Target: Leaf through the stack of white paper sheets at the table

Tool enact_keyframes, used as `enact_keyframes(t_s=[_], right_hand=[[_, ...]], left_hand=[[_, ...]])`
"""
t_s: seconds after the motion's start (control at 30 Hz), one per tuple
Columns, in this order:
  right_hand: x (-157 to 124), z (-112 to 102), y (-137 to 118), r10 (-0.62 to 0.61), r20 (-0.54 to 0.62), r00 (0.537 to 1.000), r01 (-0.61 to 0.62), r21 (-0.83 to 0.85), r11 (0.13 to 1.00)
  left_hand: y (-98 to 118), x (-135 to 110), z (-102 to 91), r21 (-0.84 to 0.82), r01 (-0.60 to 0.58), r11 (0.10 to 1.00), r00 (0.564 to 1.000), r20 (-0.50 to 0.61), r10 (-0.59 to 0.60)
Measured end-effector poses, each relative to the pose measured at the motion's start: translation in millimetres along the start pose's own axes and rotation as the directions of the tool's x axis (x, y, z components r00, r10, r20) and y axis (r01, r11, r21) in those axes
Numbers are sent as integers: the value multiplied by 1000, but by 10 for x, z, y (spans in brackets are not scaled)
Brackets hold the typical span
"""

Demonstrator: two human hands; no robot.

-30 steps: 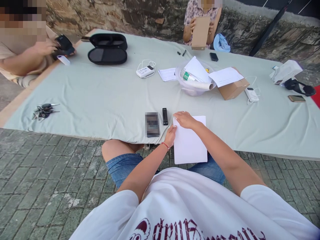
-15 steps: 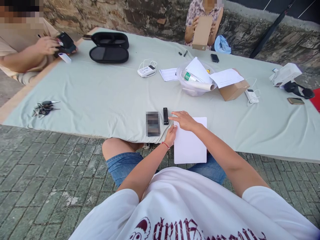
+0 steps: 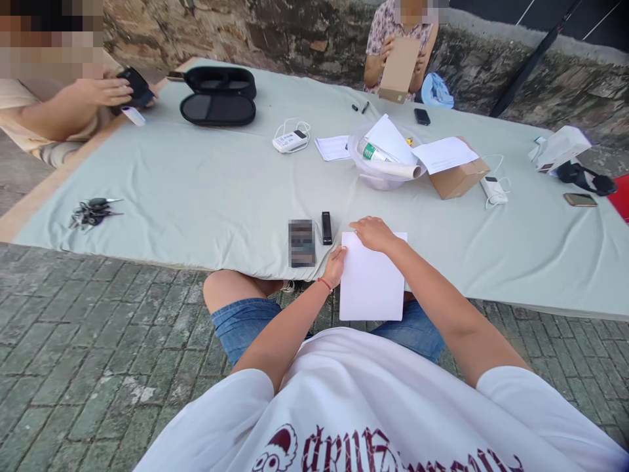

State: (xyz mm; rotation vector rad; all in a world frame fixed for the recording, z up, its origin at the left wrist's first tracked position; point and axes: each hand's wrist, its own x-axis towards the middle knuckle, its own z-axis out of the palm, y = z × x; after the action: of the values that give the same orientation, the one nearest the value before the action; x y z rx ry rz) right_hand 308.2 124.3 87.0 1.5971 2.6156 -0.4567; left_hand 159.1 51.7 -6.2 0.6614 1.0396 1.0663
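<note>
Outdoors, soft daylight: rough stone wall [image 3: 304, 39] along the back, dark tiles [image 3: 599, 29] top right, greenish-grey block paving [image 3: 98, 341] below, wood-edged desk [image 3: 29, 204] under creased pale green cloth [image 3: 206, 190].

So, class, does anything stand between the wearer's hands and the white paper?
Nothing visible: the left hand holds the white paper by its left edge; the right hand is over its top. A black object lies left of it.
</note>
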Motion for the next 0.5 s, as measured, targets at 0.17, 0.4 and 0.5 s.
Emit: enact_keyframes(t_s=[0.17, 0.4, 0.5], right_hand=[[-240, -69, 586, 140, 27, 990, -141, 84, 986], [-714, 65, 1112, 188, 2, 982, -179, 319, 931], [-795, 199, 1072, 190, -99, 977, -149, 323, 935]], left_hand=[[35, -20, -35, -35, 20, 999, 1000, -3, -20], [2, 10, -29, 30, -42, 999, 997, -59, 43], [-16, 24, -30, 37, -34, 999, 997, -67, 36]])
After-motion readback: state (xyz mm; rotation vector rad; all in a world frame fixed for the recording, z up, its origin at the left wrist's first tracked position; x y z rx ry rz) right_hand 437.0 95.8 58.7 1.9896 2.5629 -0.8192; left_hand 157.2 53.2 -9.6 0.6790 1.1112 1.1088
